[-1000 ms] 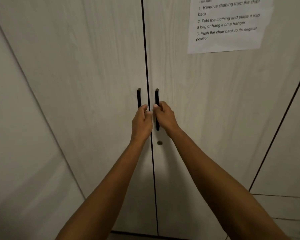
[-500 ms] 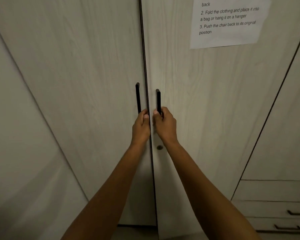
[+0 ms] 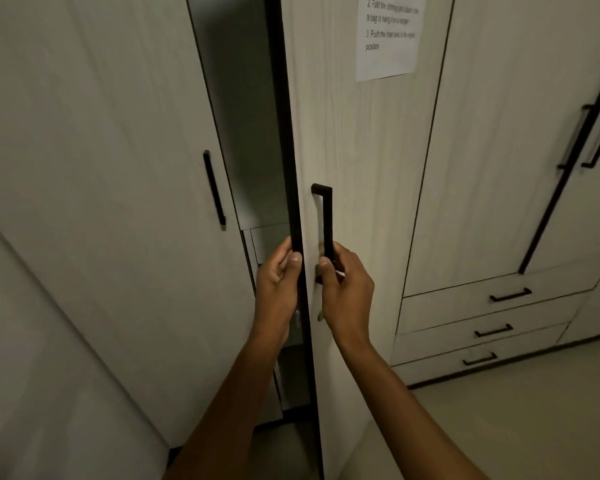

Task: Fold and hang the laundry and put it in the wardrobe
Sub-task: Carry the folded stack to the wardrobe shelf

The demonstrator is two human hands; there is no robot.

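Between the two hands runs the dark edge of the right door (image 3: 354,168) of a pale wood-grain wardrobe (image 3: 101,133). Half a second ago both doors were shut and each hand held its own handle; now the right door has swung out toward the camera, and a dim gap (image 3: 243,116) shows inside, with what looks like a shelf edge and inner panels just past the left fingertips.

The left hand (image 3: 278,289) has left the left handle (image 3: 214,190), which stands well up and to the left of its fingers — the fingers now curl around the door's dark edge, with the thumb pressed on the near face. The right hand (image 3: 347,292) is closed around the lower end of the right handle (image 3: 326,220), a black bar that rises above its fingers, thumb against the near side.

Above the right fingers, a printed note (image 3: 388,39) is taped to the door; its text is blurred. Right of that hand, well apart, sit three drawers (image 3: 492,327) with black pulls, under another pair of doors (image 3: 534,133) that has come into view since the earlier frame.

No laundry is in view.
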